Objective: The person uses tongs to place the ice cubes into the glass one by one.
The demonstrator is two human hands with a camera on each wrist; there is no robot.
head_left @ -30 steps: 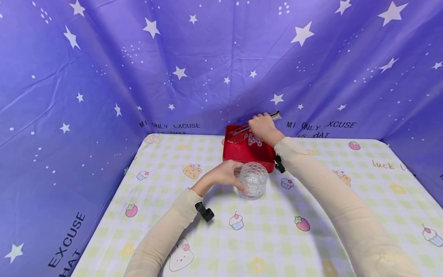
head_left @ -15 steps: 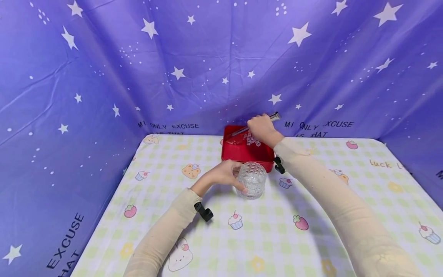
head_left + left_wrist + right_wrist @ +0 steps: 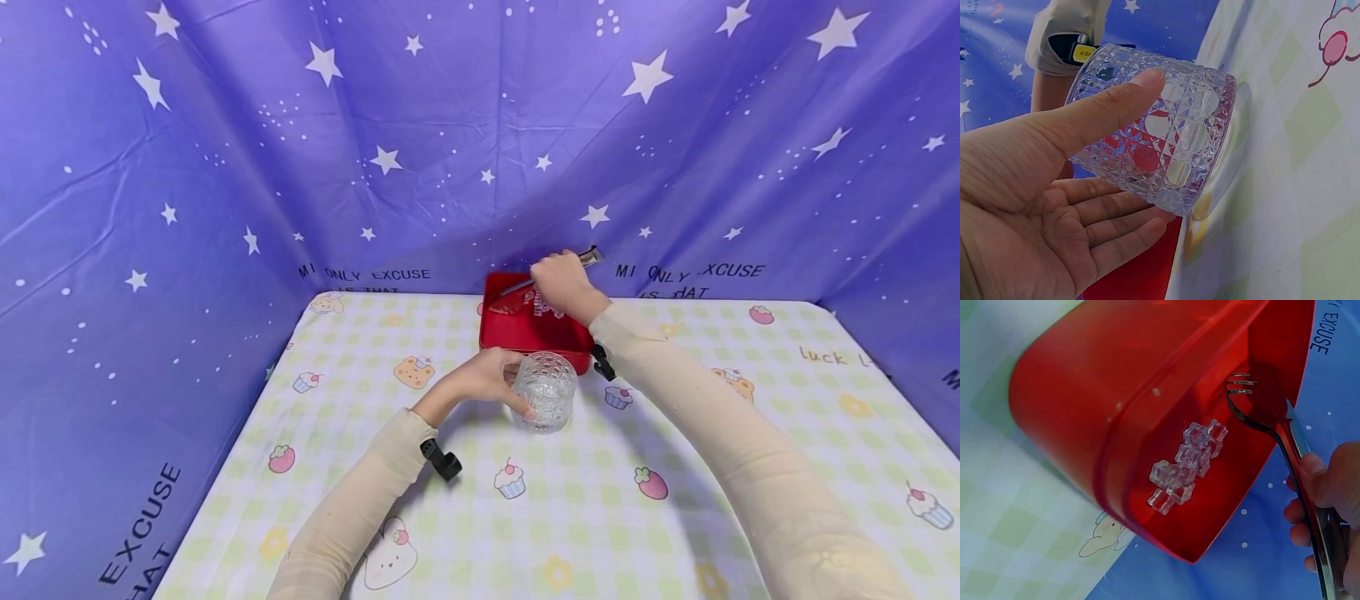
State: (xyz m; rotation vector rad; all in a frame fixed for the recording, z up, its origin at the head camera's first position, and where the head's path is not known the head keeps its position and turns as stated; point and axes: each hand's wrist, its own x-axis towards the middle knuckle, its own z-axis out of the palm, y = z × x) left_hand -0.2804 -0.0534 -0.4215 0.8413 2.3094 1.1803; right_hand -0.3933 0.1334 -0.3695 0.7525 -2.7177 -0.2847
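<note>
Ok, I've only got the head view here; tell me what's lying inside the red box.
Observer: The right wrist view shows a cluster of clear cubes on the floor of the red box.

Operator: Good. Now describe the tip of those tongs.

Observer: One arm ends in fork-like prongs; in the right wrist view they are inside the box and apart from the cubes.

Operator: Last one: tell me how the left hand has its fingers on the far side of the glass.

Observer: From the left wrist, several fingers are stretched out rather than tightly curled; I can't tell whether each one touches the glass.
</note>
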